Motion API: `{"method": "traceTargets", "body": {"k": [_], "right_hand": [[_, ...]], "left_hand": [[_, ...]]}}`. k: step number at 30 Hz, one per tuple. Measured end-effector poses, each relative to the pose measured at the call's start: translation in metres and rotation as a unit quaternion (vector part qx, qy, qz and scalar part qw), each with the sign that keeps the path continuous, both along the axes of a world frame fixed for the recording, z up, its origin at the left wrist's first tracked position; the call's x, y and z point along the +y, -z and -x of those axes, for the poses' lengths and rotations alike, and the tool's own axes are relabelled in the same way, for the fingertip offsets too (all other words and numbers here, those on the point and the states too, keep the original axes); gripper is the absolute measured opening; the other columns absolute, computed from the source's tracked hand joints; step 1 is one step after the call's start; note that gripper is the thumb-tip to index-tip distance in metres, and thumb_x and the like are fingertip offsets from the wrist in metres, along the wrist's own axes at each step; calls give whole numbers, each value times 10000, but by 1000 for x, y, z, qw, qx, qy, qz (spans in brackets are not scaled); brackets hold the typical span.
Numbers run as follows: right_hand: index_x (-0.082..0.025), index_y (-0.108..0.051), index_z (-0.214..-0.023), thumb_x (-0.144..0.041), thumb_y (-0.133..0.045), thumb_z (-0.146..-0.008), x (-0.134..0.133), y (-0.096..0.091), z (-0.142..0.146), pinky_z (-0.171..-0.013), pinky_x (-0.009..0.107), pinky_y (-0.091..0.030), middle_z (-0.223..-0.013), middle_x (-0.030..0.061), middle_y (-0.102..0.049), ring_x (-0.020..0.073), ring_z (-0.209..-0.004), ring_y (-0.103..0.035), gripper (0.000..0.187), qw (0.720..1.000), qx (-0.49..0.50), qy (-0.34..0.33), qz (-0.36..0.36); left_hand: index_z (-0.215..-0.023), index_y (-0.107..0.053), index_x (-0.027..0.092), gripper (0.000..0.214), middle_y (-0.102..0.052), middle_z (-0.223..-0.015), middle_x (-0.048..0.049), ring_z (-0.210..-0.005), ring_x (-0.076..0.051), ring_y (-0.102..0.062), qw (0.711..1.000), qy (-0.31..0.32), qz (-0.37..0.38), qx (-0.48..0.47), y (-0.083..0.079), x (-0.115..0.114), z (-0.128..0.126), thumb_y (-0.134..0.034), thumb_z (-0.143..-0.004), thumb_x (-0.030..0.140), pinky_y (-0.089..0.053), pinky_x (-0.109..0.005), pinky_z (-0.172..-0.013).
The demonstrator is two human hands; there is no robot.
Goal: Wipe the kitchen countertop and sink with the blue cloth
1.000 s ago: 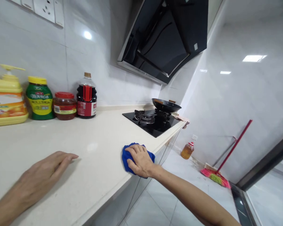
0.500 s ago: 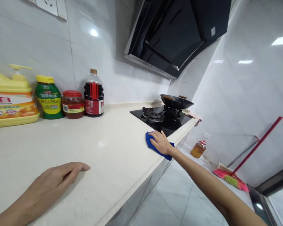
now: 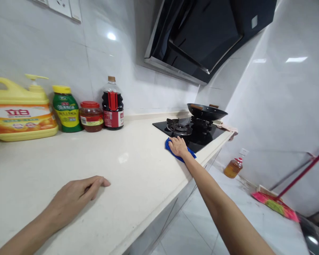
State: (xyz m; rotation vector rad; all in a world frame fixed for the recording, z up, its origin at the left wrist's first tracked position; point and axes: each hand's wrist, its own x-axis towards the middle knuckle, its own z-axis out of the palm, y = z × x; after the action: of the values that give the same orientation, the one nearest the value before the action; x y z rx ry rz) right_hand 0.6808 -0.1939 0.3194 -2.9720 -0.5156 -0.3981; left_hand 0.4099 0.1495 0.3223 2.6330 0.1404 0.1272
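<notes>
R hand [image 3: 178,146] is pressing palm-down on a small blue cloth [image 3: 190,154], fingers [image 3: 172,142] lying flat and spread over it, not clenched, nothing pinched. The cloth is sitting on the pale cream stone bench [image 3: 138,166], right at the near-left corner of the black glass gas hob [image 3: 202,137], close to the bench's front edge; most of it is hiding under the hand, w/ blue edges peeking out both sides. R arm is stretching out long from the lower right.

L hand [image 3: 77,193] is resting palm-down on bare bench, well apart from the cloth, fingers loose and released, holding nothing.

A black wok [image 3: 207,112] is sitting on the far burner, w/ a pinkish rag [image 3: 228,127] lying just past it. A black angled range hood [image 3: 207,35] is hanging above.

Along the white tiled wall, L to R: a yellow pump detergent jug [image 3: 21,113], a green bottle w/ yellow cap [image 3: 66,109], a red-lidded jar [image 3: 91,117] and a dark sauce bottle w/ red label [image 3: 113,108], all standing upright.

On the floor: a small bottle of amber oil [image 3: 233,168] by the wall, and a red-handled broom [image 3: 279,205] leaning nearby.
</notes>
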Motion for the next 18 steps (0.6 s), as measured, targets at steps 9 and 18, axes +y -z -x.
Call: {"method": "traceTargets", "body": {"k": [9, 18], "right_hand": [[-201, -439, -1463, -448, -304, -1011, 68, -9, 80, -1167, 464, -254, -1513, 88, -480, 296, -1419, -347, 532, 994, 14, -105, 16], [-179, -407, -1473, -470, -405, -996, 94, -17, 221, -1195, 518, -262, -1526, 117, -444, 310, -1442, -307, 558, 924, 7, -382, -12]], "left_hand": [[-972, -750, 334, 493, -734, -847, 18, -791, -230, -650, 1000, -22, 0, 19, -16, -11, 2, -313, -892, 547, -433, -304, -721], [-1107, -715, 230, 639, -618, -599, 17, -613, -191, -589, 997, 14, 61, -50, -13, -1, 6, -250, -908, 620, -443, -274, -662]]}}
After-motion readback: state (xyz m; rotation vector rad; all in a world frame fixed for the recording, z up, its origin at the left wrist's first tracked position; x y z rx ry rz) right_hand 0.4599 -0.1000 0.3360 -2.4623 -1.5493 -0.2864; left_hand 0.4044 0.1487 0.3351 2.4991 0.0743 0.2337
